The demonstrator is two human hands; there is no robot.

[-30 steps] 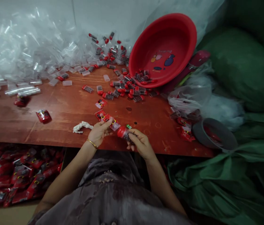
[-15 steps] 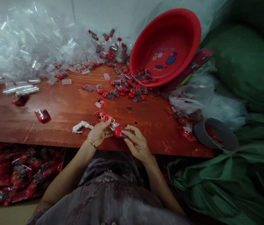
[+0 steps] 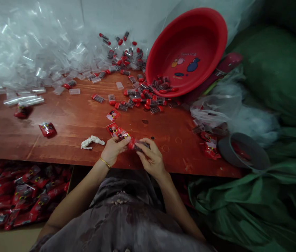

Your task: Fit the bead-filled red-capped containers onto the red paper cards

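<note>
My left hand pinches a red printed plastic sleeve over the front part of the table. My right hand grips a small clear container with a red cap and dark contents. The container's red end meets the near end of the sleeve between my hands; fingers hide whether it is inside. More printed sleeves lie flat just beyond my left hand. Farther back, several similar red-capped containers lie in a loose heap.
A red basin leans at the back right, containers at its lower rim. Clear empty cases pile up at the back left. A crumpled white tissue, a grey bowl and a box of red packets are nearby.
My hands have come closer together. The container's red end has moved left to the sleeve, and my left fingers now close around where they meet.
</note>
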